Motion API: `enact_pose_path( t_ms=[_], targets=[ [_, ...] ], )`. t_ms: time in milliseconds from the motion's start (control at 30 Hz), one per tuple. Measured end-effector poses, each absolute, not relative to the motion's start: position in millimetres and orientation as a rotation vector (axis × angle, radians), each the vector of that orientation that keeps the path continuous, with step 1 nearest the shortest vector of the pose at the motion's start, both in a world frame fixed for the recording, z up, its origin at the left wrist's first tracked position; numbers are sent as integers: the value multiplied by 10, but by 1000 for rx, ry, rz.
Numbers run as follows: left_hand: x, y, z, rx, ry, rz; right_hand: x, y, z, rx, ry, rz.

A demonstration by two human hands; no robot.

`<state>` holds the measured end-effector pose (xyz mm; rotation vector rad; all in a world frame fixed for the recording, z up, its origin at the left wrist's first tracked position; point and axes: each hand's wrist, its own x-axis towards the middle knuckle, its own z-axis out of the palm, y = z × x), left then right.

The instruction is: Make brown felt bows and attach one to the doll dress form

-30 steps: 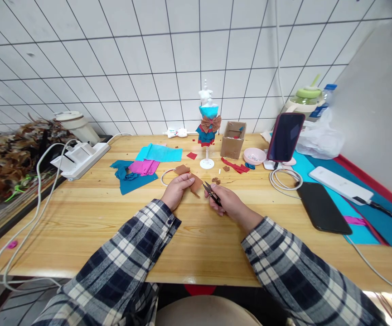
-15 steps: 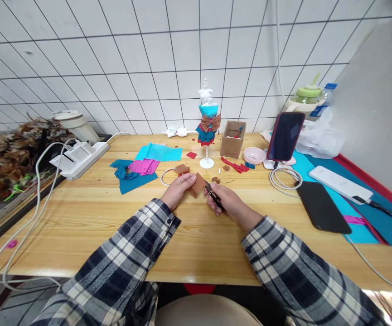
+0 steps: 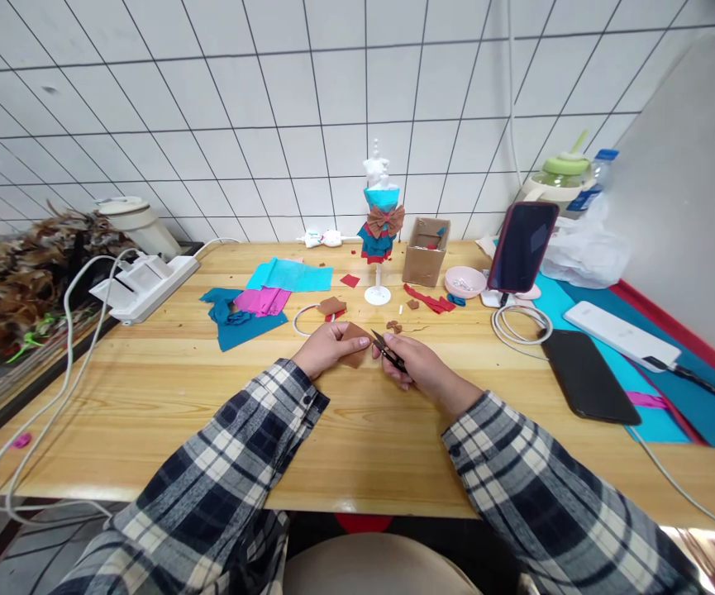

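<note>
Between the thumb and fingers of my left hand (image 3: 325,349) is a small piece of brown crepe paper (image 3: 355,359), partly covered by the thumb. My right hand (image 3: 412,360) grips black thread snips (image 3: 393,354), their tips pointing left at the paper's right edge. Whether the blades touch the paper I cannot make out. Just beyond my hands lie brown and red scraps (image 3: 333,308) beside a white ring (image 3: 301,319). Behind them stands a small white mannequin (image 3: 375,173) in a blue and red paper dress with a brown bow (image 3: 385,221).
Blue and pink paper pieces (image 3: 264,302) lie on the left. A cardboard box (image 3: 426,251), a pink bowl (image 3: 465,282) and red scraps (image 3: 430,299) are right of the mannequin. Further right are a propped phone (image 3: 523,246), a coiled cable (image 3: 521,329) and a dark phone (image 3: 588,377). A power strip (image 3: 145,287) sits far left.
The brown paper has turned in my left hand, and the left thumb now reaches further right across it. The snips stay in my right hand at nearly the same place.
</note>
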<state>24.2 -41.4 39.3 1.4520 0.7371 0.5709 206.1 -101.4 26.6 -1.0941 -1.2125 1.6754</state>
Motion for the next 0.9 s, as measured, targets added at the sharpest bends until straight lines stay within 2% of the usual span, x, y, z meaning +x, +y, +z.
enact_pose_path(
  t_ms=[900],
  targets=[
    [266,-391,375,1640,772,593,2120,-1052,377,-1186,-1154,1790]
  ],
)
